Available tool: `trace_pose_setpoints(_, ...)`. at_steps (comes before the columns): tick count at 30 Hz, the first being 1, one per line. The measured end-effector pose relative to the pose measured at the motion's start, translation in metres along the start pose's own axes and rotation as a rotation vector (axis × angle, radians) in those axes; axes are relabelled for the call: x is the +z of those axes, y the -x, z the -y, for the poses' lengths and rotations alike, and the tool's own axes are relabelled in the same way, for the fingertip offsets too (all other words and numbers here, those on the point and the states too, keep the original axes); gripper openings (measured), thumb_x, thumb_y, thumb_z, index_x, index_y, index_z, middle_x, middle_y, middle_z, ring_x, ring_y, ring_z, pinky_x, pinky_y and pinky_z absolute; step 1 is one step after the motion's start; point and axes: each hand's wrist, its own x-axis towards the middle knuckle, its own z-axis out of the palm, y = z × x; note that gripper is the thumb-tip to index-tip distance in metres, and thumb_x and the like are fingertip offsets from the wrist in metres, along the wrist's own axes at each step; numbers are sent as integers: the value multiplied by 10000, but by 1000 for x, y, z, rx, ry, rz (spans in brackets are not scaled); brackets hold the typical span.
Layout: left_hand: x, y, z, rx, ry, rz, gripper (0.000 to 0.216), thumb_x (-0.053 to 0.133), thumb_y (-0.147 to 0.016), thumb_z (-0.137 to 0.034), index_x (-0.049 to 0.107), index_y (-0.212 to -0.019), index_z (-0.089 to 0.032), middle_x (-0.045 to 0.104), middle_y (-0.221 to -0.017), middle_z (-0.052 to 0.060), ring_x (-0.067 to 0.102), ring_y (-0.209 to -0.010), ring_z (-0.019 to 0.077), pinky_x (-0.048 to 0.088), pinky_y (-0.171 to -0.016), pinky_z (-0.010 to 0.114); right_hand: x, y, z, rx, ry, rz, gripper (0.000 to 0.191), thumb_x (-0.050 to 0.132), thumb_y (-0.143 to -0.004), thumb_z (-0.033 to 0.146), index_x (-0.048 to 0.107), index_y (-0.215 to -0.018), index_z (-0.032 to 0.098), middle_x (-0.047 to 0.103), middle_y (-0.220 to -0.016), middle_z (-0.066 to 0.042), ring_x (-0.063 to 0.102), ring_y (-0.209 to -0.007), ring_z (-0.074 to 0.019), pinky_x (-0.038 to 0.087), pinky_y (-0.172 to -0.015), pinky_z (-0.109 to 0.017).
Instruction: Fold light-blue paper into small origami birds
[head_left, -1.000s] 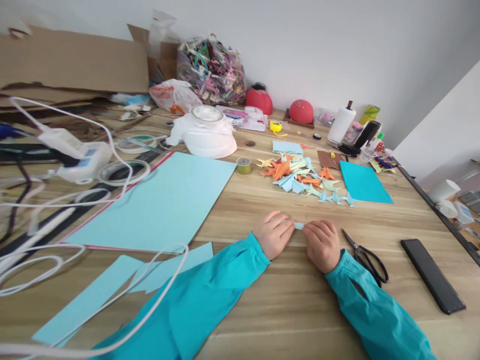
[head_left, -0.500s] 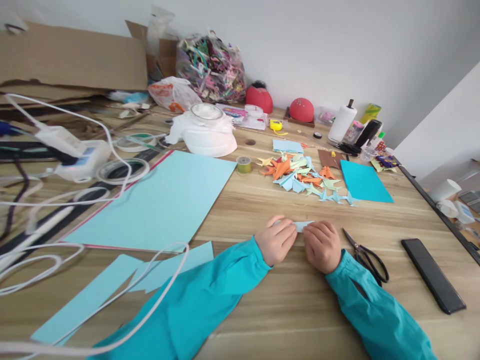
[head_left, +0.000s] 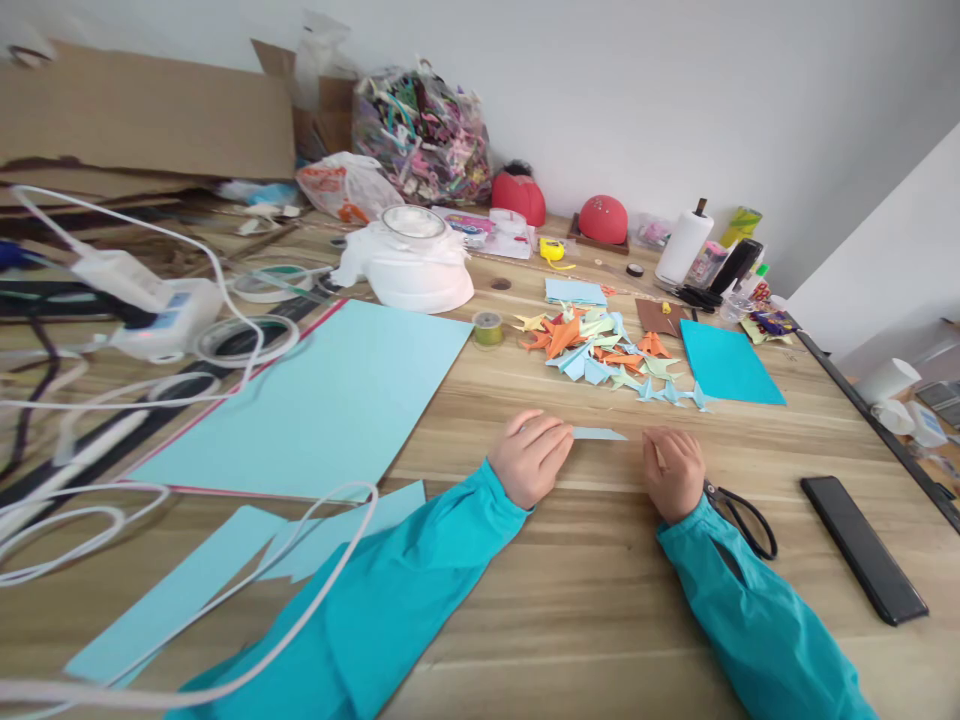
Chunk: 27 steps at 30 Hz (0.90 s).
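My left hand (head_left: 531, 458) is closed on one end of a narrow folded strip of light blue paper (head_left: 598, 434). The strip's other end sticks out to the right over the wooden table. Just past that end, with a small gap, is my right hand (head_left: 673, 472); its fingers are curled in and nothing shows in them. Partly behind the right hand and sleeve lies a pair of black scissors (head_left: 752, 520), blades covered from view. Beyond the hands sits a loose pile of folded paper figures (head_left: 600, 345) in orange, pale green and blue.
A large light blue sheet (head_left: 322, 400) and cut paper pieces (head_left: 180, 590) lie left, crossed by a white cable (head_left: 330, 590). A black phone-like slab (head_left: 862, 550) lies right. A teal sheet (head_left: 731, 362), a thread spool (head_left: 487, 328) and a yellow tape measure (head_left: 552, 249) are farther back.
My right hand has let go of the paper strip and moved right, now covering the scissors' blades. My left hand has shifted slightly left and away from me with the strip.
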Motion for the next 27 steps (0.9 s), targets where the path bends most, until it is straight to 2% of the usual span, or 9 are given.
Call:
trace_pose_setpoints(4,3,2,-5,51,74,8,183,487,-811,-54,619,-873,-165,714,-856,52,641,-834,174,464,-819,375,-2,-3,15,-177,-111,138,214,539,-822,167,624,-1019,171,693,-959,-84,592,-956,-205,440,-808,-341)
trace_pose_setpoints(7,6,5,-8,67,117,25,221,440,-842,-80,630,-899,-179,710,-877,50,629,-870,168,458,-845,378,-1,-3,22,-280,-115,175,252,520,-825,120,636,-1026,216,703,-952,-48,596,-957,-185,424,-831,-338)
trace_pose_setpoints(16,2,2,9,-16,2,21,180,490,-809,-62,621,-825,-184,720,-847,27,644,-829,170,437,-839,381,0,1,6,-141,-85,55,269,515,-806,75,669,-977,213,718,-912,-49,625,-884,-199,441,-742,-337)
trace_pose_setpoints(20,1,5,21,-137,2,-4,191,490,-798,-76,633,-839,-195,721,-859,38,651,-813,175,440,-815,381,1,1,2,-24,-115,26,258,491,-822,98,679,-960,209,711,-898,-70,631,-862,-206,475,-741,-347)
trace_pose_setpoints(23,2,6,21,-240,92,-11,173,500,-800,-106,643,-847,-192,718,-852,53,653,-798,182,470,-775,371,2,0,1,90,-240,28,208,496,-837,152,680,-918,203,702,-857,-77,636,-817,-204,503,-732,-336)
trace_pose_setpoints(25,3,5,14,-373,268,-26,141,517,-811,-143,641,-865,-184,709,-854,65,648,-817,181,501,-764,353,2,0,3,155,-346,73,181,503,-844,188,677,-891,206,697,-811,-63,640,-763,-191,512,-688,-309)
trace_pose_setpoints(27,6,4,3,-600,465,-30,186,571,-799,-217,623,-970,-168,683,-967,100,636,-889,197,525,-779,350,1,2,8,232,-442,128,163,514,-844,223,675,-869,209,696,-774,-45,639,-717,-181,506,-641,-288)
